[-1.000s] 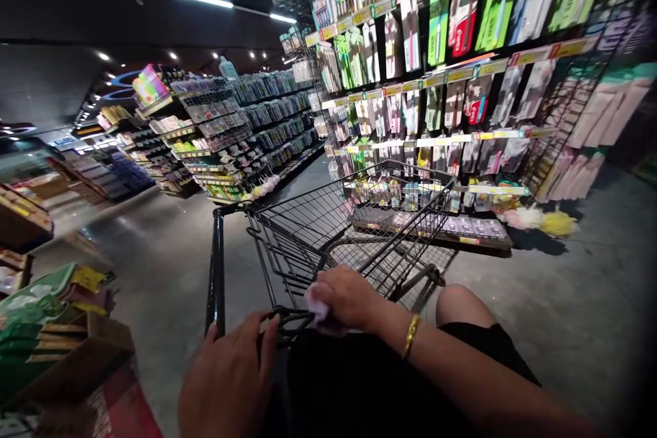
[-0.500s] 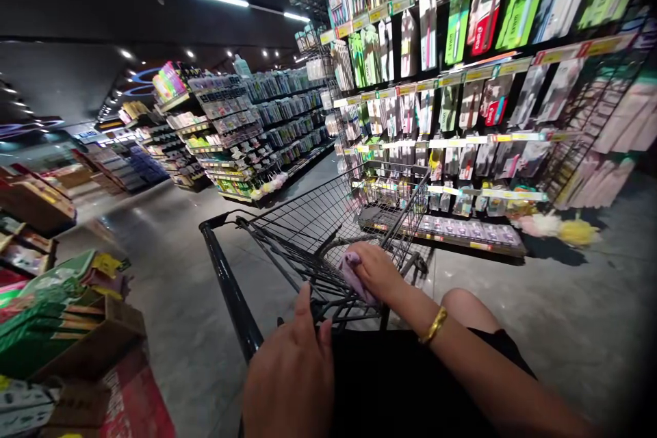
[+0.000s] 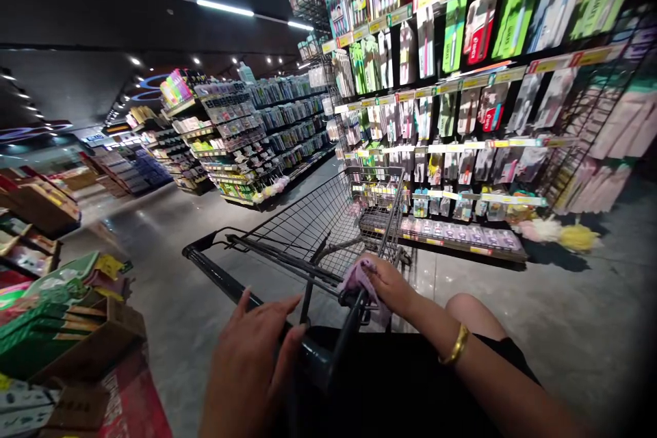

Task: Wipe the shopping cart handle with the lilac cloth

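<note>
An empty black wire shopping cart [image 3: 328, 226] stands in front of me in a store aisle. My left hand [image 3: 251, 363] rests on the cart's black handle bar [image 3: 220, 277], fingers loosely curled over it. My right hand [image 3: 390, 284] grips the handle's right end with a pale pink cloth [image 3: 354, 277] bunched under the fingers. A gold bangle [image 3: 454, 349] sits on my right wrist. My bare knee [image 3: 472, 311] shows just behind the cart.
A tall rack of hanging packaged goods [image 3: 462, 96] fills the right side, with fluffy yellow and pink items [image 3: 559, 233] on the floor beside it. Shelving rows [image 3: 241, 137] run ahead. Cardboard boxes of goods [image 3: 66, 328] stand at lower left. Grey polished floor [image 3: 169, 274] lies between.
The cart has swung round to the left, its handle now lying across my front. My left hand has come down onto the bar; my right hand kept its hold with the cloth.
</note>
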A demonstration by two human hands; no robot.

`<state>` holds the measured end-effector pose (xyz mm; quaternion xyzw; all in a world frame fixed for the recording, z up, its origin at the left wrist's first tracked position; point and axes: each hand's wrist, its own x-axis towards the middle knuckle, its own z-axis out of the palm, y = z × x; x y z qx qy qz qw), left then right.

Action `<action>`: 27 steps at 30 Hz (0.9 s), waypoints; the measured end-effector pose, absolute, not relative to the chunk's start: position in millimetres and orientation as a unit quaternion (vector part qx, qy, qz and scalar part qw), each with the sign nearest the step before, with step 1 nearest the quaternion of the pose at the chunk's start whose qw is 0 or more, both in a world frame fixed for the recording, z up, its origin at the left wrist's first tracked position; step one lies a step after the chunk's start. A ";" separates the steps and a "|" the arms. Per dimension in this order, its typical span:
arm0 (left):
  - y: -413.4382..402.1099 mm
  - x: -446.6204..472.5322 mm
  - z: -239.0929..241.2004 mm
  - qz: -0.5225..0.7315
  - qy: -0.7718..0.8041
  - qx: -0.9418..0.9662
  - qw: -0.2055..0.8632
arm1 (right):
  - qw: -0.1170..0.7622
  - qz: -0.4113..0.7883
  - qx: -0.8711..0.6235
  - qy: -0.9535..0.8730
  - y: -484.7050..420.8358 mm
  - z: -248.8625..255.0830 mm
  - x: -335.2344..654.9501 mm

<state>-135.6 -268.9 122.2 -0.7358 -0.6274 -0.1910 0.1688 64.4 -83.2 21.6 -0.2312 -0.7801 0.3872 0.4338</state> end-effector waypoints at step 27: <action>-243.1 -58.6 100.6 -0.275 -0.547 -0.778 0.140 | 0.577 0.263 -0.244 -0.734 -142.5 63.1 188.7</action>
